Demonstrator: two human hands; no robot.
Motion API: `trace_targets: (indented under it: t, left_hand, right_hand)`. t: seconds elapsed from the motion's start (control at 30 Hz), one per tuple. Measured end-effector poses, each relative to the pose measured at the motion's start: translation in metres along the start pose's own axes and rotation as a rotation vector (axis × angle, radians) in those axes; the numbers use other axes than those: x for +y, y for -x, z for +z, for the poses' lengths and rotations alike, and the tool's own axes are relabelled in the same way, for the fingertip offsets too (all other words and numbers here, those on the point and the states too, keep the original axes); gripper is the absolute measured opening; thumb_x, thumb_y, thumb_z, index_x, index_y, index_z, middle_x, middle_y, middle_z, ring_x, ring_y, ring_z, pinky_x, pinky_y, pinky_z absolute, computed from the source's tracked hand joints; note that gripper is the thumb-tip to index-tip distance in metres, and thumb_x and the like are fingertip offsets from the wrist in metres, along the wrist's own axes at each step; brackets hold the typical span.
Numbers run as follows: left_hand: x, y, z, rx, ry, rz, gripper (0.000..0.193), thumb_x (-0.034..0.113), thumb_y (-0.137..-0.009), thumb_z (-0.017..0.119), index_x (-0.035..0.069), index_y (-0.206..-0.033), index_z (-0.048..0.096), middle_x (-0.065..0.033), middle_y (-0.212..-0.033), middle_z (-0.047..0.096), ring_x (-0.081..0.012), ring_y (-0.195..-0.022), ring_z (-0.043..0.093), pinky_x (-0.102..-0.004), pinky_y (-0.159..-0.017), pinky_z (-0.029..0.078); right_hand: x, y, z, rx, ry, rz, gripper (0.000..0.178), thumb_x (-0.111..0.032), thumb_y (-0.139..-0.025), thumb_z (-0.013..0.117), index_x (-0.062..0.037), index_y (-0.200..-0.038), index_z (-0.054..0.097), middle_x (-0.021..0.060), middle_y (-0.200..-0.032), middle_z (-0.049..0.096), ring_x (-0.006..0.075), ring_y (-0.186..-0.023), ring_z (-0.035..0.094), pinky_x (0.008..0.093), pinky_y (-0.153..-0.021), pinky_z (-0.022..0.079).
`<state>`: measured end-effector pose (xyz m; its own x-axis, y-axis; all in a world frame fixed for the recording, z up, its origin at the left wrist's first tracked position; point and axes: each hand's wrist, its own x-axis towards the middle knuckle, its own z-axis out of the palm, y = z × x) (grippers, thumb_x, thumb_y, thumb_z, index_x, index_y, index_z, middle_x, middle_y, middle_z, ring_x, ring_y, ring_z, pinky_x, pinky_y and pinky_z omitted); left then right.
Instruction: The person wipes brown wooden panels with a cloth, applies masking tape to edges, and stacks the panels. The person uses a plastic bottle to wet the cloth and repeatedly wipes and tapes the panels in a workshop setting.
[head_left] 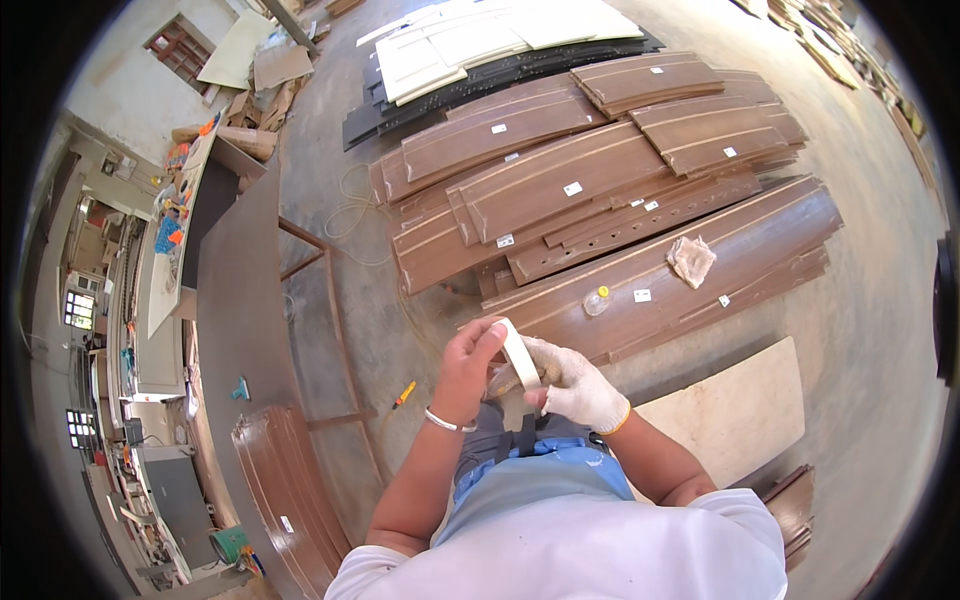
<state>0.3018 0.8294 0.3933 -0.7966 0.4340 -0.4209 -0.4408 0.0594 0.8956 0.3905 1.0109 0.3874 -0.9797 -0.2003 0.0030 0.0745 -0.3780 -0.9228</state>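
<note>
Close in front of my body I hold a roll of cream-white tape [519, 356], its wide outer face toward me. My bare left hand [466, 368], with a white band on its wrist, closes on the roll from the left, thumb near the top edge. My right hand [580, 388] wears a whitish knit work glove with bare thumb and fingertips. It grips the lower right side of the roll. Some fingers of both hands are hidden behind the tape. Beyond the hands lies a brown panel [740, 240] bearing a clear bottle with a yellow cap [597, 300] and a crumpled cloth [692, 261].
Stacks of brown panels [570, 165] cover the floor ahead, with white boards [490, 45] behind. To my left stands a long dark table [240, 300] holding brown panels [290, 490]. A yellow cutter [404, 394] lies left of my hands; a beige board [730, 410] lies right.
</note>
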Motion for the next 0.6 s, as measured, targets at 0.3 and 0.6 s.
trace_targets:
  t: [0.3, 0.6]
  left_hand:
    - [0.019, -0.005, 0.025, -0.093, -0.149, 0.162, 0.042, 0.032, -0.108, 0.064, 0.0, -0.135, 0.065, -0.0101, -0.121, 0.071, -0.0212, -0.112, 0.069, -0.0344, -0.097, 0.054]
    - [0.015, -0.014, 0.041, -0.519, -0.632, 0.725, 0.08, 0.025, -0.093, 0.084, 0.005, -0.161, 0.047, -0.0212, -0.167, 0.043, -0.0358, -0.155, 0.042, -0.0441, -0.128, 0.032]
  right_hand:
    - [-0.008, 0.025, -0.007, 0.163, 0.179, -0.057, 0.067, -0.011, -0.09, 0.072, -0.0044, -0.155, 0.056, 0.0131, -0.126, 0.075, 0.0217, -0.108, 0.071, 0.0356, -0.094, 0.057]
    - [0.009, 0.047, -0.011, 0.447, -0.027, -0.123, 0.044, -0.027, -0.103, 0.069, 0.0039, -0.133, 0.067, 0.0054, -0.113, 0.071, 0.0111, -0.101, 0.063, 0.029, -0.089, 0.052]
